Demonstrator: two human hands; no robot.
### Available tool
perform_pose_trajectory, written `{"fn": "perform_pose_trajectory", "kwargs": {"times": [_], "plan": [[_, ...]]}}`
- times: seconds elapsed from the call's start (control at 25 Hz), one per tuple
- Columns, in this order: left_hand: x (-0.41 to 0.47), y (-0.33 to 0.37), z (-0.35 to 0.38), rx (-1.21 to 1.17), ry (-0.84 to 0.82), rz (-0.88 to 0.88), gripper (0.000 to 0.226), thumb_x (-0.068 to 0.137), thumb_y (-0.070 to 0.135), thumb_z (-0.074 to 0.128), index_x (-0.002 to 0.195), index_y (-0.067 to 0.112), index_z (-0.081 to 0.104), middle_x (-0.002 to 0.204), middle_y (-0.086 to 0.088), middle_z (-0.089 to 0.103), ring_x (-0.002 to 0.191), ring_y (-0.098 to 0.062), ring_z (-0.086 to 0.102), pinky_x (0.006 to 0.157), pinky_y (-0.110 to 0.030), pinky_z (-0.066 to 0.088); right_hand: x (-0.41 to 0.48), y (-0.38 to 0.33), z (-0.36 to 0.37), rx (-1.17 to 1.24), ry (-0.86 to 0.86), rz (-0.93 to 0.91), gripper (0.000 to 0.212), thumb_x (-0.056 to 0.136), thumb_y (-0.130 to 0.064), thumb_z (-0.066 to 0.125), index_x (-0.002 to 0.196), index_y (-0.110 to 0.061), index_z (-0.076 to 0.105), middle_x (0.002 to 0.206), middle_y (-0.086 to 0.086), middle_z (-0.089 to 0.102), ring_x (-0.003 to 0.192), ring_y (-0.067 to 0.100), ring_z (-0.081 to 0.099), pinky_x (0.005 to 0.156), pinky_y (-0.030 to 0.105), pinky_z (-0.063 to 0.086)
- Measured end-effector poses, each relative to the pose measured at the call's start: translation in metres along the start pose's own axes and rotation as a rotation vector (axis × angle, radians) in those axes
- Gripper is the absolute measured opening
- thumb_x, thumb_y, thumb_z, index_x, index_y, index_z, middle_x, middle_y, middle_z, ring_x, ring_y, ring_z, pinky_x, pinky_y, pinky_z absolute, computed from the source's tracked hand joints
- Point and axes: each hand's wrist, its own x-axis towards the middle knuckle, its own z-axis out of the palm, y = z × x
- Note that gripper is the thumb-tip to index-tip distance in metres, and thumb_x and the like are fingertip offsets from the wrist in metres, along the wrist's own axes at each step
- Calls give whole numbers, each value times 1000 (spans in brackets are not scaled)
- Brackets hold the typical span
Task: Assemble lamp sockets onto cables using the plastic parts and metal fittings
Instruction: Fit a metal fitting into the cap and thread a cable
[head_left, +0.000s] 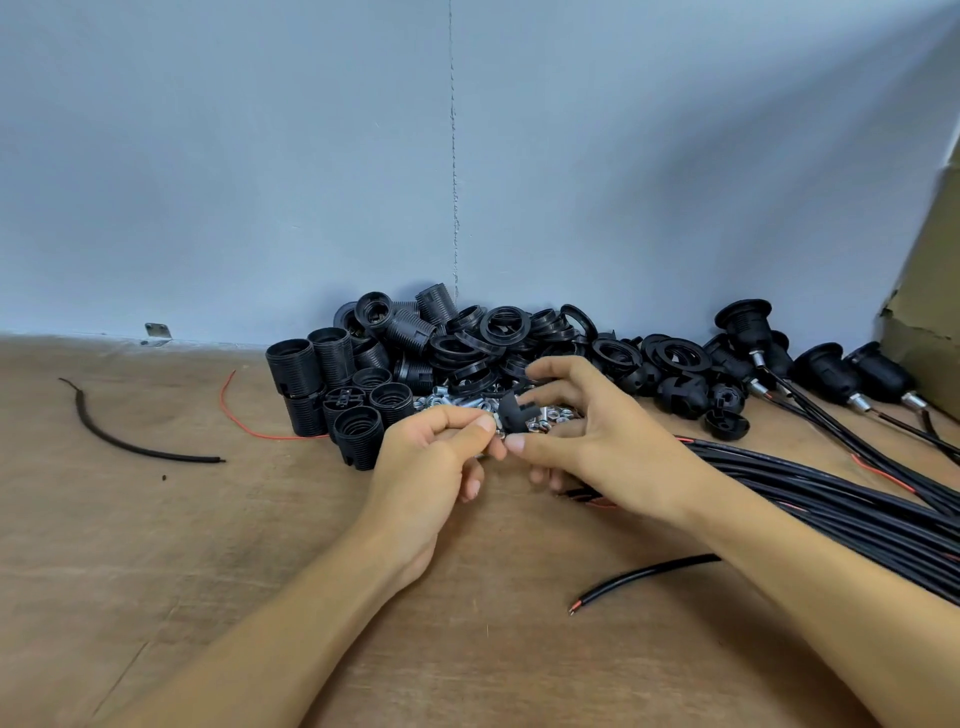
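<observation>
Near the far edge of the worn brown wooden table (208, 545), the curled left hand (436, 467) and arched right hand (597, 441) together pinch a small notched black plastic socket part (514, 413), beside ribbed black plastic shells (395, 353).

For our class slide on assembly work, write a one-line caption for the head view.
Left hand and right hand pinch a black plastic part above metal fittings, socket shells behind, cables alongside.

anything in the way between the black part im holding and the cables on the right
Nothing visible blocks it. Only the right hand sits between the black part and the cables; cable ends lie just under that hand.
</observation>
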Motion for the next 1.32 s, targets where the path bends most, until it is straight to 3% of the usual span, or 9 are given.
{"fn": "perform_pose_trajectory", "kwargs": {"times": [0.16,0.28,0.44,0.52,0.64,0.84,1.08,1.2,1.32], "plan": [[-3,1,1,23,-29,2,12,99,5,61,97,3,72,67,-3,69,47,-8,46,50,-17,41,1,-3,-9,-70,-123,-33,12,90,-37,73,96,-26,71,75,0,71,56,17,60,55,29,51],[-4,2,3,36,-39,18,10,99,4,61,97,3,71,65,-2,69,50,-6,50,53,-18,44,1,-1,-6,-96,-145,69,41,92,-62,59,70,-27,66,57,0,63,49,17,56,48,28,46],[-7,2,7,100,-40,67,11,98,7,63,90,9,70,65,0,69,52,-7,51,55,-17,45,6,0,-7,-11,-176,188,68,90,-74,47,92,-9,65,68,5,66,45,18,54,40,24,41],[-8,0,8,168,-31,100,10,98,9,64,90,11,69,66,1,69,53,-10,51,55,-18,45,7,1,-8,-80,-181,192,69,84,-79,49,97,-12,60,71,1,66,43,17,53,39,23,40],[-5,-1,9,229,21,87,13,97,11,64,86,17,69,59,5,64,52,-11,52,54,-21,44,3,-2,-12,-176,-267,169,53,82,-66,67,109,-21,55,64,-7,64,45,13,51,40,22,39],[-4,2,10,262,36,51,17,95,11,63,83,20,69,63,3,66,51,-13,53,57,-27,43,4,-18,-30,-414,-404,184,44,79,-40,83,110,-20,60,82,20,69,60,21,57,51,28,46],[-7,3,12,331,18,69,21,90,8,60,78,24,69,59,7,63,50,-10,53,51,-20,41,-6,-41,-41,-747,-830,347,25,71,-28,90,91,-28,74,85,-9,69,64,2,60,74,27,51],[-8,2,11,312,15,65,23,90,6,60,78,23,69,59,7,63,50,-11,53,48,-17,41,-7,-45,-30,-992,-805,313,17,75,-28,86,82,-33,72,73,-19,66,65,-2,57,69,21,47],[-7,2,11,288,37,69,22,92,5,60,80,21,70,59,6,64,49,-12,53,47,-18,42,-6,-42,-24,-1016,-661,193,11,84,-26,78,83,-32,69,69,-23,66,74,1,58,69,24,46]]}}
